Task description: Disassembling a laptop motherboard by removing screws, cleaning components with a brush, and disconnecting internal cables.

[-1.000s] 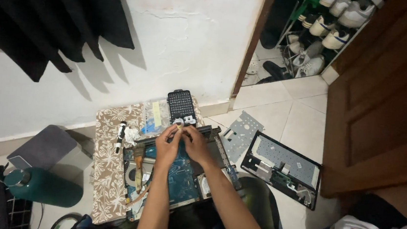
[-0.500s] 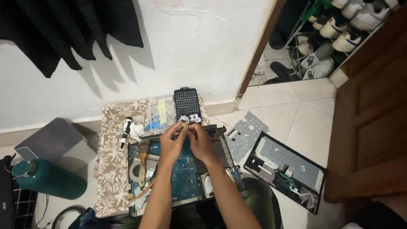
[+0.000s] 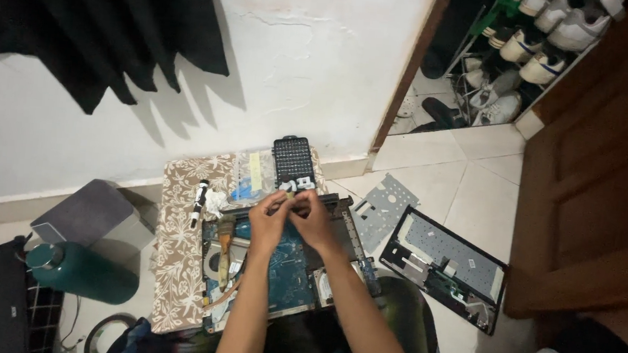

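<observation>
The cloth [image 3: 174, 263] under the work is brown with a white leafy print. The opened laptop [image 3: 287, 272] shows a blue-green circuit board in a black frame. A dark green bottle [image 3: 82, 271] lies to the left — beside a grey box [image 3: 87, 213]. The bit case [image 3: 292, 161] is black; the loose keyboard panel [image 3: 446, 267] — grey in black.

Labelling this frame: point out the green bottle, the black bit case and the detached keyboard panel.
green bottle [image 3: 86, 274], head view, middle of its body.
black bit case [image 3: 293, 159], head view, centre of its grid.
keyboard panel [image 3: 446, 267], head view, its grey middle.
</observation>
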